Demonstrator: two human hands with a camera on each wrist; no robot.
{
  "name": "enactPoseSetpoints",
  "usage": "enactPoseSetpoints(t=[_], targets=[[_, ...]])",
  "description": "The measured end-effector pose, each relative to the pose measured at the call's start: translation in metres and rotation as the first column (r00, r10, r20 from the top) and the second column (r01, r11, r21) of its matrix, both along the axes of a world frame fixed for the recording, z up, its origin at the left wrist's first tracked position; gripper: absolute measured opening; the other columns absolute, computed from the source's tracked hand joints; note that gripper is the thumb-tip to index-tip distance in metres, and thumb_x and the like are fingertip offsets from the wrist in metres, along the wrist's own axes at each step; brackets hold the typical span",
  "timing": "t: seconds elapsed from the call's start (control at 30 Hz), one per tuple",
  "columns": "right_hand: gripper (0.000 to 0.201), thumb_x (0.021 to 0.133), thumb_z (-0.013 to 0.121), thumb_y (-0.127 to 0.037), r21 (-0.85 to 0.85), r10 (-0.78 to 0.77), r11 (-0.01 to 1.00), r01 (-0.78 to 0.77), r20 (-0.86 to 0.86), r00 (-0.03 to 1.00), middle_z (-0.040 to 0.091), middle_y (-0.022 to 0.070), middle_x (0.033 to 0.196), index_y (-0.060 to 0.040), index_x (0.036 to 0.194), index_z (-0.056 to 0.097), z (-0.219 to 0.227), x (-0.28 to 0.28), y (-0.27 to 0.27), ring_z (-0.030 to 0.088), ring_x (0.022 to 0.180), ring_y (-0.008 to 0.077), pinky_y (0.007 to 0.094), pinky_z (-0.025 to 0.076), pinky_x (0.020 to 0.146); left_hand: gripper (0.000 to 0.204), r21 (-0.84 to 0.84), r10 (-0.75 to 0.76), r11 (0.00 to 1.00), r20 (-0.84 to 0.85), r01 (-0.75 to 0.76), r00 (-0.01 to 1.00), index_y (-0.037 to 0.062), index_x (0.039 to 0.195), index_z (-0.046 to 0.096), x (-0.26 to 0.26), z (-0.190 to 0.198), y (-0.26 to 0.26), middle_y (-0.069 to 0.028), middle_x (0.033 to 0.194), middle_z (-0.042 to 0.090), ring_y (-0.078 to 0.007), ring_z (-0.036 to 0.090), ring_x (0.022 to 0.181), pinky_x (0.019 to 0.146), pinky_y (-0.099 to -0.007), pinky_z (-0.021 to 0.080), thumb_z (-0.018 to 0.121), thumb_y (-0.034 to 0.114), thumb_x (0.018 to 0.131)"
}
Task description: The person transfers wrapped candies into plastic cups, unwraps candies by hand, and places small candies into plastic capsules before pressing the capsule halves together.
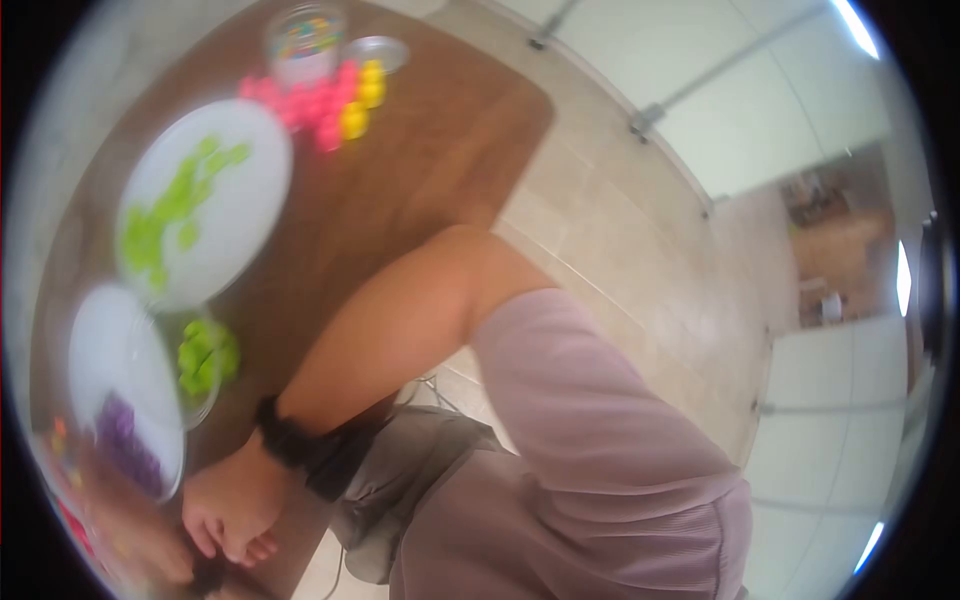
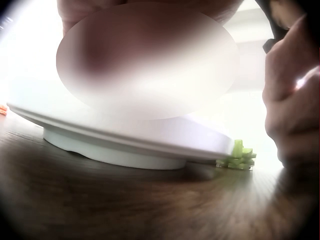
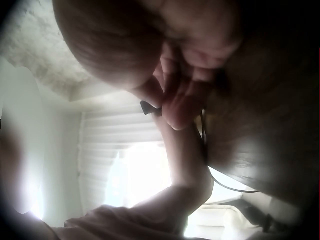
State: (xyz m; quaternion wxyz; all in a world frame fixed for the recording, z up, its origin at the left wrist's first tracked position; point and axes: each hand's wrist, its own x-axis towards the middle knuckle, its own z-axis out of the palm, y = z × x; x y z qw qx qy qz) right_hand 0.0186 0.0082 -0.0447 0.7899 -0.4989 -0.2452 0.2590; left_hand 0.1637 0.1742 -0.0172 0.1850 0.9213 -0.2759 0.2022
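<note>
From the head, purple lumps (image 1: 128, 445) are seen on a smooth plate (image 1: 105, 335); the right hand (image 1: 235, 505) is loosely bent by the worktop's (image 1: 400, 180) edge, the left hand's (image 1: 132, 528) grip unclear. A footed plate (image 2: 120, 134) is shown by the left wrist, bent fingers (image 3: 182, 110) by the right.

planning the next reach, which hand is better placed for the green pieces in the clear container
Probably the right hand: in the head view it's nearer the green pieces; the left hand lies farther, by purple pieces.
</note>
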Motion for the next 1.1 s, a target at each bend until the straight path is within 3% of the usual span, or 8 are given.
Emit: enactPoseSetpoints(t=[0.07,0.17,0.23,0.4,0.73,0.83,0.97,1.1], targets=[[0.032,0.087,0.064,0.0,-0.015,-0.027,1.0,0.027,0.001,1.0,0.076,0.0193,0.091,0.0132,0.116,0.057,-0.008,0.009,0.004,0.076,0.075,0.0258,0.0357,0.063,0.065,0.029,0.063,-0.216,0.976,0.405,0.209,0.889,-0.0023,0.131,0.063,0.009,-0.004,0.001,-0.0086,0.103,0.072,-0.019,0.07,0.087,0.077,-0.0271,0.054,0.049,0.006,0.107],[0.032,0.089,0.066,0.0,-0.029,-0.016,0.999,0.017,0.044,0.999,0.076,0.0208,0.094,0.0136,0.117,0.058,-0.039,0.037,0.027,0.077,0.078,0.0268,0.0367,0.065,0.068,0.007,0.182,-0.267,0.964,0.601,0.196,0.753,0.0008,0.092,0.064,-0.038,0.049,-0.067,-0.0102,0.09,0.065,-0.0244,0.064,0.081,0.073,-0.0394,0.056,0.068,0.006,0.089],[0.031,0.089,0.066,0.001,-0.083,-0.003,0.996,0.013,0.11,0.994,0.076,0.0207,0.094,0.0131,0.116,0.059,-0.064,0.064,0.046,0.077,0.078,0.0269,0.0366,0.065,0.068,0.017,-0.48,-0.229,0.842,0.096,0.246,0.969,0.0009,0.107,0.07,-0.026,0.033,-0.047,-0.0129,0.102,0.069,-0.0293,0.064,0.096,0.092,-0.041,0.053,0.059,0.013,0.101],[0.028,0.089,0.066,0.002,-0.172,0.017,0.985,0.016,0.191,0.981,0.077,0.0205,0.093,0.0122,0.115,0.061,-0.085,0.085,0.063,0.077,0.078,0.027,0.0364,0.065,0.069,0.03,0.045,-0.277,0.96,0.272,0.275,0.922,0.0032,0.122,0.07,-0.01,0.026,-0.015,-0.0147,0.128,0.069,-0.0294,0.065,0.116,0.102,-0.038,0.05,0.055,0.024,0.107],[0.027,0.088,0.066,0.003,-0.19,-0.12,0.972,0.14,0.111,0.987,0.076,0.02,0.091,0.0115,0.113,0.062,-0.077,0.076,0.059,0.077,0.078,0.0269,0.0363,0.064,0.068,0.033,-0.449,-0.389,0.858,-0.254,0.248,0.886,0.0025,0.127,0.067,-0.021,-0.021,-0.053,-0.0106,0.122,0.062,-0.0206,0.059,0.107,0.088,-0.034,0.046,0.051,0.024,0.108],[0.027,0.088,0.066,0.003,-0.185,-0.154,0.968,0.168,0.087,0.984,0.076,0.0198,0.091,0.0113,0.113,0.062,-0.134,0.16,0.171,0.077,0.078,0.0268,0.0362,0.064,0.068,0.033,-0.553,-0.464,0.808,-0.387,0.202,0.797,0.0027,0.128,0.066,-0.025,-0.033,-0.063,-0.008,0.115,0.061,-0.0179,0.057,0.1,0.082,-0.0315,0.045,0.05,0.023,0.108],[0.026,0.088,0.066,0.003,-0.173,-0.199,0.963,0.207,0.064,0.978,0.076,0.0196,0.09,0.011,0.113,0.062,-0.059,0.054,0.042,0.077,0.078,0.0268,0.0362,0.064,0.067,0.033,-0.66,-0.562,0.743,-0.524,0.112,0.64,0.0029,0.13,0.065,-0.029,-0.043,-0.088,-0.0046,0.106,0.059,-0.0142,0.055,0.09,0.075,-0.0282,0.043,0.048,0.021,0.109],[0.026,0.088,0.066,0.003,-0.15,-0.225,0.962,0.23,0.046,0.973,0.076,0.0194,0.089,0.0107,0.112,0.062,-0.054,0.056,0.056,0.077,0.078,0.0267,0.0361,0.064,0.067,0.033,-0.725,-0.636,0.688,-0.615,-0.017,0.466,0.0031,0.132,0.063,-0.04,-0.047,-0.111,-0.0012,0.097,0.058,-0.0105,0.053,0.08,0.068,-0.0249,0.042,0.047,0.02,0.109]])
